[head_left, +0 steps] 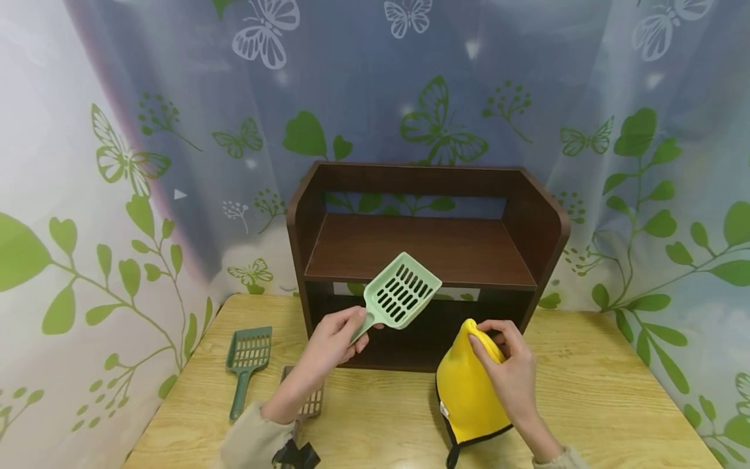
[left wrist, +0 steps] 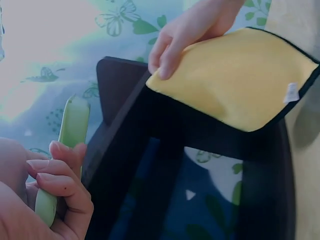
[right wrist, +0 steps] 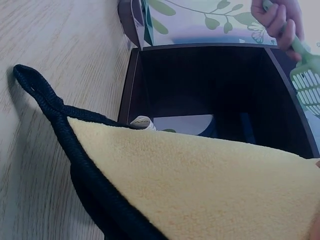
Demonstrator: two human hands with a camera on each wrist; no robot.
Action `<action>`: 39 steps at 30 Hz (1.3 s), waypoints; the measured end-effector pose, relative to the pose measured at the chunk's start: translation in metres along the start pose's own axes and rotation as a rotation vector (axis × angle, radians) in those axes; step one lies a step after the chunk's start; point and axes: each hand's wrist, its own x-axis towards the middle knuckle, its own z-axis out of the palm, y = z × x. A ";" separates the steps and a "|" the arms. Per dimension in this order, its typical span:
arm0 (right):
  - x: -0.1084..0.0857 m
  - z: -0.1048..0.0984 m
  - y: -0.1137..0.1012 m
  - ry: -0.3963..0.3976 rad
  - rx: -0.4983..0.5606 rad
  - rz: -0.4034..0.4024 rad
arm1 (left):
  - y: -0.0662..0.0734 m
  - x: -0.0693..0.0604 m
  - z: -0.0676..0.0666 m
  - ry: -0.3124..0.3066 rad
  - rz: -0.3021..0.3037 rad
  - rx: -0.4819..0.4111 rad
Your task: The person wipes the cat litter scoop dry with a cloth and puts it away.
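My left hand [head_left: 331, 342] grips the handle of a light green slotted litter scoop [head_left: 403, 291], raised in front of the shelf with its blade tilted up to the right. Seen from the left wrist, the fingers curl round the scoop's handle [left wrist: 46, 207]. On the right, my right hand [head_left: 512, 368] pinches the top of a yellow cleaning cloth [head_left: 469, 391] between thumb and fingers. The cloth hangs down toward the table, with black edging, a small white tag and a black corner loop [right wrist: 35, 85]. Scoop and cloth are apart.
A dark brown two-level shelf [head_left: 422, 247] stands at the back of the wooden table [head_left: 603, 391]. A dark green scoop [head_left: 243, 372] lies at the left. Another, brownish scoop [head_left: 316, 398] is partly hidden by my left forearm. Patterned curtains [head_left: 363, 78] surround the table.
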 end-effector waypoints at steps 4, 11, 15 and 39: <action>0.001 0.000 -0.001 -0.002 -0.002 -0.003 | 0.011 0.010 -0.004 0.070 0.011 0.004; 0.002 -0.001 -0.002 -0.005 -0.007 0.002 | 0.028 0.027 -0.012 0.149 0.048 -0.010; 0.002 -0.001 0.000 -0.004 0.002 -0.015 | 0.037 0.034 -0.019 0.157 0.060 0.005; -0.002 0.002 -0.004 -0.008 0.005 -0.001 | 0.056 0.095 -0.039 0.119 -0.095 -0.042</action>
